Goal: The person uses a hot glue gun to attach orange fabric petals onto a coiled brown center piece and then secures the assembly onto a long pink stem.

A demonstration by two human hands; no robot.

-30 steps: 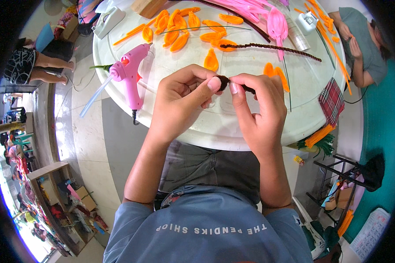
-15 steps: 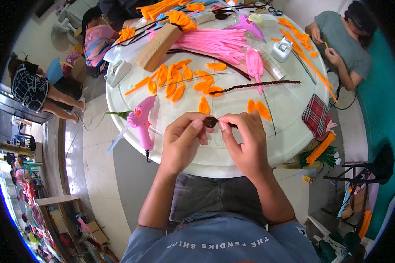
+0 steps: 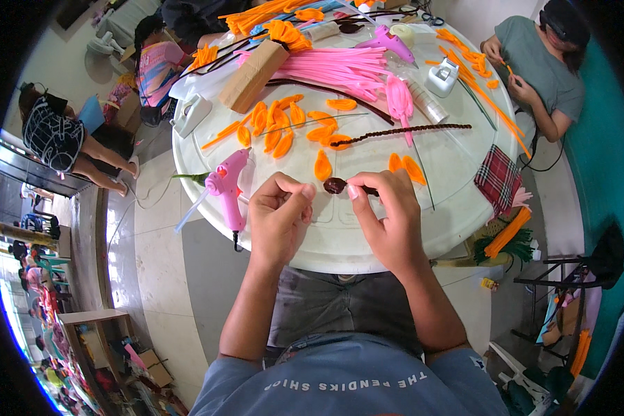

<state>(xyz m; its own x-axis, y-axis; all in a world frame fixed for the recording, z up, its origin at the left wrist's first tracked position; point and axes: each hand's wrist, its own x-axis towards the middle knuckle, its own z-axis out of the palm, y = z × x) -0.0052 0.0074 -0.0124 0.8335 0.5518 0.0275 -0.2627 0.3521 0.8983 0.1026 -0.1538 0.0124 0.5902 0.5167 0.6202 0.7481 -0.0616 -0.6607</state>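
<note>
My right hand (image 3: pixel 393 222) pinches a dark brown coiled pipe cleaner (image 3: pixel 335 186) between thumb and forefinger, above the table's near part. A short brown tail shows behind these fingers. Just left of the coil and apart from it, my left hand (image 3: pixel 279 218) is closed, thumb and forefinger pressed together; whether anything is between them is hidden. Beyond the hands lie single orange pipe-cleaner petals (image 3: pixel 323 166) and a twisted brown pipe cleaner (image 3: pixel 412 132) ending at an orange petal. A pink glue gun (image 3: pixel 229 188) stands left of my left hand, a glue stick in its back.
On the round white table (image 3: pixel 423 243) are a wooden block (image 3: pixel 253 76), pink pipe cleaners (image 3: pixel 333 69), a tape dispenser (image 3: pixel 442 78), a purple glue gun (image 3: pixel 387 43) and a plaid cloth (image 3: pixel 498 175). A person (image 3: pixel 544 76) works at the right edge.
My left hand has come off the brown coil and moved slightly left, its fingers closing together. The coil stays in my right hand, now fully in sight.
</note>
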